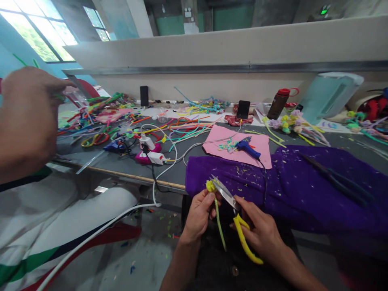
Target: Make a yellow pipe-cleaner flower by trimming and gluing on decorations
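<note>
Between the thumb and fingers of my left hand (198, 214) is a small yellow pipe-cleaner flower (210, 186) with a green stem (219, 226) hanging below. My right hand (262, 228) is closed around yellow-handled scissors (247, 244). Their metal blades (223, 190) point up and left, slightly parted, with the tips at the flower's right side. Whether the blades bite into the flower I cannot tell. Both hands are in front of the purple cloth (209, 167), which is dotted with yellow clippings.
On pink paper (260, 141) lies a blue glue gun (248, 149) beside clippings. A power strip (150, 155) with white cables is left of the cloth. Large dark scissors (336, 178) lie right. A co-worker's arm (27, 121) reaches in left. A brown bottle (278, 104) stands behind.
</note>
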`<state>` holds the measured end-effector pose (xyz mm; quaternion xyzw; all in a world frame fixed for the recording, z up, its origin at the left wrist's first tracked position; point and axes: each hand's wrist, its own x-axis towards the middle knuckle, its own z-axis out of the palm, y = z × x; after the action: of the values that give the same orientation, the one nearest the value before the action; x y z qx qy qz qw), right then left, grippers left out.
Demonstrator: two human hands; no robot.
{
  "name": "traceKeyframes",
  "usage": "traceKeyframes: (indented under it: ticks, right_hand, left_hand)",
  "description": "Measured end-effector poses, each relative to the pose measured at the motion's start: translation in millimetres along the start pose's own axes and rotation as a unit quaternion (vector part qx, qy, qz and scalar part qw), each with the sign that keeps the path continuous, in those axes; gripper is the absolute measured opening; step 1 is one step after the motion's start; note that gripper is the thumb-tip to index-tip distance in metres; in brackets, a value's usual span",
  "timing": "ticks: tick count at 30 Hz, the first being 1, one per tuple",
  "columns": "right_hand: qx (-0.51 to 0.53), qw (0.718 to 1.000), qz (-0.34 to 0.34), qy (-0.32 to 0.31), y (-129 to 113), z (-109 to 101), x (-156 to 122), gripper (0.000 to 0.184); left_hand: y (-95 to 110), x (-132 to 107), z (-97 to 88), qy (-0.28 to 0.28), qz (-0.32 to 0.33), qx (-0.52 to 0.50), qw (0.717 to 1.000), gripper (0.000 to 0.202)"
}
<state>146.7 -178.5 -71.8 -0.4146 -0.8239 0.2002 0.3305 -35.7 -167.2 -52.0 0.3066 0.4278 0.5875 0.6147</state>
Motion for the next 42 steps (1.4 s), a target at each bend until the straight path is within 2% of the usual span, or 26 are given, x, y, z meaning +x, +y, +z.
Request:
traceKeyframes:
  ticks: [11,14,19,25,29,34,42]
  right_hand:
    - [0.013,1.0,-0.014,0.017,2.7,0.4,0.1,0.056]
    - [0.05,0.998,0.019,0.023,-0.7,-4.9,0.8,0.053]
    - [0.15,0.983,0.104,-0.002,-5.7,-16.1,-1.5,0.053]
    - [0.168,0.978,0.119,-0.024,-6.7,-16.1,-4.8,0.052]
    - [0.147,0.982,0.112,-0.049,-7.2,-12.0,-7.3,0.055]
    - [0.113,0.987,0.095,-0.063,-8.1,-12.1,-8.1,0.057]
    - [0.101,0.99,0.081,-0.047,-7.5,-12.0,-8.7,0.059]
  left_hand:
    - [-0.3,1.6,-1.6,0.012,-0.008,0.005,1.0,0.025]
    - [1.6,2.1,-3.3,0.005,-0.008,-0.005,1.0,0.023]
    - [8.2,2.1,-6.3,-0.029,-0.009,-0.039,0.999,0.023]
    - [8.5,4.0,-14.4,-0.107,-0.013,-0.124,0.986,0.022]
    - [5.6,5.1,-18.0,-0.127,-0.006,-0.142,0.982,0.022]
    - [6.4,4.0,-18.3,-0.097,0.005,-0.13,0.987,0.022]
    - [14.0,0.5,-18.7,0.023,0.034,0.003,0.999,0.025]
